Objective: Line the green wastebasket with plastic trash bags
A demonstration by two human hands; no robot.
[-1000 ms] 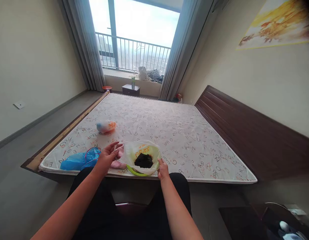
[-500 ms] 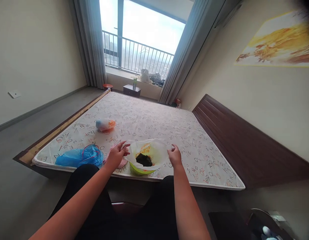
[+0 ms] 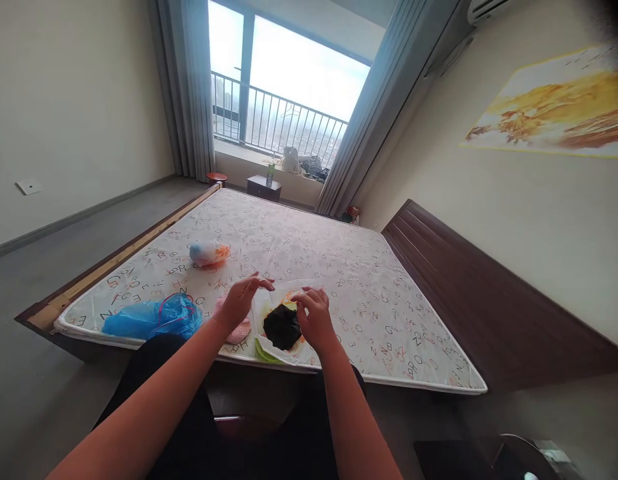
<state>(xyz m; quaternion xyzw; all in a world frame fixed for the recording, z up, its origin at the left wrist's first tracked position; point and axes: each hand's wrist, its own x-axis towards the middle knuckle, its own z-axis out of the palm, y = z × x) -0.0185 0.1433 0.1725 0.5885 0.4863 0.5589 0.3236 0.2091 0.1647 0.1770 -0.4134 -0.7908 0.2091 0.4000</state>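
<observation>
plainly, the white bag (image 3: 259,316) holds a black bundle (image 3: 282,327).

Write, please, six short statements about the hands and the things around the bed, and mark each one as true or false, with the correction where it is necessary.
1. The black item is inside the white bag. True.
2. The pink cloth lies between the white bag and the blue bag. True.
3. The pink cloth covers the black item. False: the pink cloth lies to the left of the white bag.
4. A painting hangs above the headboard. True.
5. Both hands are at the blue bag. False: the left hand and right hand are at the white bag.
6. The blue bag hangs from the headboard. False: it lies on the mattress.
</observation>
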